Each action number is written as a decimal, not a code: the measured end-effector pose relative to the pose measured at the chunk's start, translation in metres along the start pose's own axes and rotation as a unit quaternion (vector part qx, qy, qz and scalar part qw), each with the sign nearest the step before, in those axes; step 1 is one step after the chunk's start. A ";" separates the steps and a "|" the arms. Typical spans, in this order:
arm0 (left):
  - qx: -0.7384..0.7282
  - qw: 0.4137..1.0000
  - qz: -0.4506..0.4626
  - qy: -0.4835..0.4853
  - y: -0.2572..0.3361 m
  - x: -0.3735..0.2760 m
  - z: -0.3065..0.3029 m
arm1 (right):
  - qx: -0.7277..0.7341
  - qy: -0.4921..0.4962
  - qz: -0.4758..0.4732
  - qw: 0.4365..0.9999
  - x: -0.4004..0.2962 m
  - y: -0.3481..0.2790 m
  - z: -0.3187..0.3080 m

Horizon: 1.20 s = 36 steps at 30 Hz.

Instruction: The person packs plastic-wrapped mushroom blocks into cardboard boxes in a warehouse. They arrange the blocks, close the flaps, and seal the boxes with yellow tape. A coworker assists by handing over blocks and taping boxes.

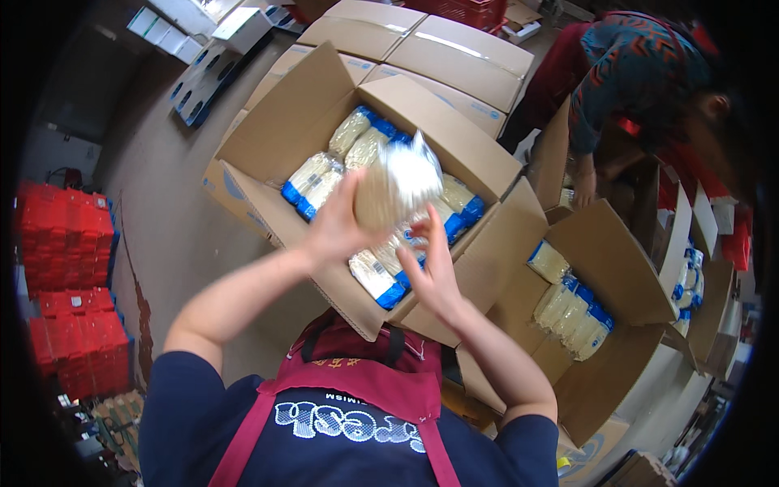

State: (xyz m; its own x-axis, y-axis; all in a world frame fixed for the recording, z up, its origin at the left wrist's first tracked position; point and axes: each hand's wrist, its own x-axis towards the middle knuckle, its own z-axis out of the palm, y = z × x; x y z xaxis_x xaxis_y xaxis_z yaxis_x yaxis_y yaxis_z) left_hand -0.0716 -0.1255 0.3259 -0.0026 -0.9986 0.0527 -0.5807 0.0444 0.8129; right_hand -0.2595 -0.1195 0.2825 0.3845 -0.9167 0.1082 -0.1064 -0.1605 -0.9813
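Observation:
My left hand grips the side of a clear plastic packet of pale, thin strands, blurred by motion. It is raised above an open cardboard carton. Just below and to the right of this packet, my right hand has its fingers apart and seems to hold nothing. Similar blue-ended packets lie in rows inside the carton, partly hidden by my hands and the raised packet. The strands could be enoki mushrooms or noodles; I cannot tell which.
At right, a second open carton holds several packets. Beyond it a person bends over another carton. Closed cartons are stacked behind mine. Red crates stand at left; white foam boxes sit at the upper left.

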 end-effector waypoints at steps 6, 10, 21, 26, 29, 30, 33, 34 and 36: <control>0.115 0.949 -0.260 -0.136 -0.118 0.092 -0.026 | -0.357 -0.384 -0.054 0.850 0.062 0.109 0.117; 0.226 0.911 -0.291 -0.185 -0.194 0.074 -0.008 | -0.508 -0.491 -0.107 0.700 0.054 0.143 0.190; 0.329 0.876 -0.218 -0.276 -0.234 0.003 0.010 | -0.584 -0.428 -0.021 0.690 0.023 0.150 0.194; 0.211 0.888 -0.221 -0.343 -0.287 0.011 0.003 | -0.582 -0.440 0.014 0.683 0.018 0.149 0.197; 0.206 0.873 -0.219 -0.383 -0.281 0.018 0.002 | -0.561 -0.467 0.039 0.683 0.023 0.145 0.195; 0.239 0.860 -0.221 -0.394 -0.274 0.019 0.003 | -0.564 -0.469 0.041 0.678 0.024 0.145 0.197; 0.380 0.820 -0.184 -0.387 -0.253 0.022 0.008 | -0.567 -0.474 0.042 0.673 0.023 0.150 0.202; 0.434 0.802 -0.163 -0.377 -0.250 0.022 0.008 | -0.563 -0.472 0.040 0.677 0.022 0.152 0.202; 0.525 0.763 -0.134 -0.352 -0.264 0.010 0.021 | -0.550 -0.470 0.030 0.690 0.022 0.155 0.204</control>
State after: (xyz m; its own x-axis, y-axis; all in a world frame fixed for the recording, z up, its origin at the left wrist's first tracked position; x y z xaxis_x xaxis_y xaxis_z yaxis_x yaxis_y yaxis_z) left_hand 0.0647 -0.1479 0.1000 0.0085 -0.7517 -0.6594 -0.9683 0.1585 -0.1932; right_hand -0.0805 -0.0903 0.1004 0.7188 -0.3754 -0.5851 -0.5812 -0.7864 -0.2094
